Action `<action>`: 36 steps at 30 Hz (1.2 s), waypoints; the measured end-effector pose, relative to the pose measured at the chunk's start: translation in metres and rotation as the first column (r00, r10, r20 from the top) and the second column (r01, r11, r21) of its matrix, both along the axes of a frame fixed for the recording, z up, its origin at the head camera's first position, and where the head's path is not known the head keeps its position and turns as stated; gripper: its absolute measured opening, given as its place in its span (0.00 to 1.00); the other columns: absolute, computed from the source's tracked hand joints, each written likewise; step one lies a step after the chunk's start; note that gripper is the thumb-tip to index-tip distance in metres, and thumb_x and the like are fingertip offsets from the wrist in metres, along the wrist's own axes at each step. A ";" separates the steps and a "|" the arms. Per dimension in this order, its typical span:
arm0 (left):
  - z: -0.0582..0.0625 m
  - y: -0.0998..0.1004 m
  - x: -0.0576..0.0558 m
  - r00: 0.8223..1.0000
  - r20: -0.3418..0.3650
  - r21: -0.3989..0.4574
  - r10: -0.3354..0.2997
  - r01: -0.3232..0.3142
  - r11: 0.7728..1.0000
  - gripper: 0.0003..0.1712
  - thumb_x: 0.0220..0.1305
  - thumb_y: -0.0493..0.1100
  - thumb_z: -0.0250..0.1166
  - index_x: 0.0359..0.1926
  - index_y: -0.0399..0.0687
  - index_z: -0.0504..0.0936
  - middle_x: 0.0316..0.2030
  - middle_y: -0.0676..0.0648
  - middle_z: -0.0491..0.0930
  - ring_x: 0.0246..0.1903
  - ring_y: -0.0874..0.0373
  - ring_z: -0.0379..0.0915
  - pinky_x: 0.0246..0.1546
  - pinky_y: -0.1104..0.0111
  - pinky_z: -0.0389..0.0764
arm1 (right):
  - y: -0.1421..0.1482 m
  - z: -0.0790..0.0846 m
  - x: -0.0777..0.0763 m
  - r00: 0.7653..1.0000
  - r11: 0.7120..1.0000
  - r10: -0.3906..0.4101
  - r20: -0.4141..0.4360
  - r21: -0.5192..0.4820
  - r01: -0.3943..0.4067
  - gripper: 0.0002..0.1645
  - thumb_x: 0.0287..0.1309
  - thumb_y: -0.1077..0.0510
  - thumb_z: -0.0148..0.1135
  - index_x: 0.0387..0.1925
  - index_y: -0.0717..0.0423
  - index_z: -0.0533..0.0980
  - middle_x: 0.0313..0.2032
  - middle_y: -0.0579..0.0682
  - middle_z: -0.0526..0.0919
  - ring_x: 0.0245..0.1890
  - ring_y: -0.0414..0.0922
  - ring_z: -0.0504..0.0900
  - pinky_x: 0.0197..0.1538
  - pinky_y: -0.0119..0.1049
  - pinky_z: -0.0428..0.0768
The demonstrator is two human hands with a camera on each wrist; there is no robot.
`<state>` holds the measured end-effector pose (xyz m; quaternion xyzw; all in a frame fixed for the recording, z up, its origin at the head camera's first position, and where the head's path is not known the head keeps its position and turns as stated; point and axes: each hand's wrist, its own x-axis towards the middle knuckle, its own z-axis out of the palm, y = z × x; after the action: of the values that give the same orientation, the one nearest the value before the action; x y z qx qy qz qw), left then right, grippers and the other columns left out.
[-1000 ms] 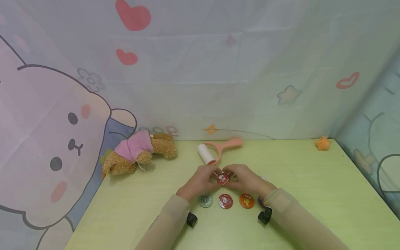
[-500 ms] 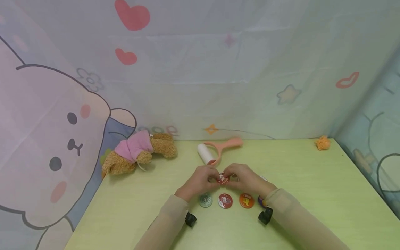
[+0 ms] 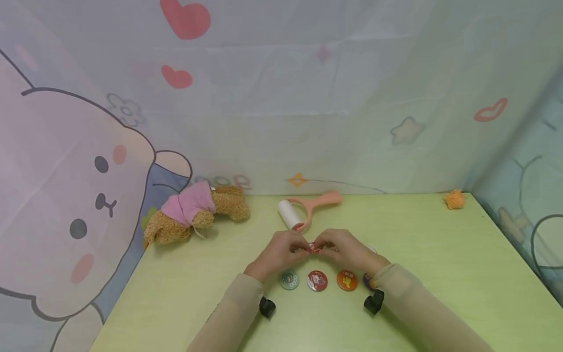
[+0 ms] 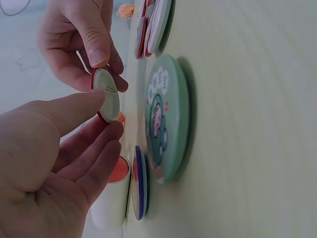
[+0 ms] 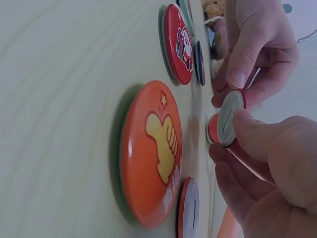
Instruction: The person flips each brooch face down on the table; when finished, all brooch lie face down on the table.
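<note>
Between both hands is a round pin badge with a red front, raised over the table. My left hand pinches its left edge with thumb and fingers. Its right edge is pinched by my right hand. Both wrist views show the badge's pale back, with a thin metal pin across it. A row of badges lies nearer the body: a green badge, a red badge, an orange badge with a yellow thumbs-up, and a purple badge partly covered by the right sleeve.
Beyond the hands lies a pink-handled lint roller. A teddy bear in a pink top lies at the back left, and an orange fuzzy ball at the back right corner. A blue-edged badge shows in the left wrist view.
The held badge has tilted, so the head view shows less of its red face. My fingers have come slightly closer together over it. The badges on the table stay put.
</note>
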<state>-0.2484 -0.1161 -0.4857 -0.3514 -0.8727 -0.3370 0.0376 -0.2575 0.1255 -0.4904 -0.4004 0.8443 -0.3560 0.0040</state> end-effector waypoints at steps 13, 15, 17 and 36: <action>-0.001 -0.001 -0.001 0.991 0.126 0.093 0.037 -0.049 0.994 0.04 0.67 0.33 0.72 0.42 0.42 0.90 0.40 0.47 0.91 0.43 0.57 0.89 0.46 0.73 0.85 | 0.003 -0.001 -0.003 0.999 0.999 -0.036 -0.033 0.008 0.037 0.08 0.70 0.62 0.67 0.47 0.49 0.85 0.43 0.41 0.89 0.45 0.38 0.86 0.51 0.41 0.85; -0.002 -0.001 -0.002 0.991 0.125 0.094 0.045 -0.057 0.994 0.04 0.67 0.33 0.72 0.42 0.42 0.90 0.40 0.46 0.91 0.42 0.57 0.89 0.46 0.72 0.85 | 0.003 -0.001 -0.003 0.998 0.999 -0.043 -0.038 0.011 0.043 0.08 0.70 0.62 0.67 0.47 0.50 0.86 0.44 0.41 0.89 0.46 0.39 0.86 0.51 0.40 0.85; -0.002 -0.001 -0.002 0.990 0.128 0.092 0.054 -0.066 0.994 0.05 0.67 0.32 0.71 0.43 0.42 0.90 0.40 0.46 0.91 0.42 0.57 0.88 0.47 0.71 0.85 | 0.003 0.000 -0.003 0.998 0.999 -0.050 -0.043 0.015 0.051 0.08 0.70 0.63 0.67 0.47 0.51 0.86 0.44 0.42 0.89 0.46 0.39 0.86 0.52 0.40 0.85; -0.001 -0.001 0.001 0.983 0.141 0.104 0.117 -0.132 0.986 0.08 0.71 0.35 0.68 0.48 0.45 0.89 0.44 0.47 0.90 0.45 0.56 0.87 0.46 0.70 0.85 | -0.003 0.000 0.001 0.990 0.989 -0.143 0.011 -0.030 0.143 0.11 0.69 0.64 0.68 0.49 0.49 0.85 0.47 0.44 0.90 0.49 0.44 0.88 0.54 0.41 0.86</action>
<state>-0.2478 -0.1172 -0.4866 -0.2699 -0.8731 -0.4055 0.0197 -0.2560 0.1221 -0.4903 -0.3373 0.8652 -0.3702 -0.0241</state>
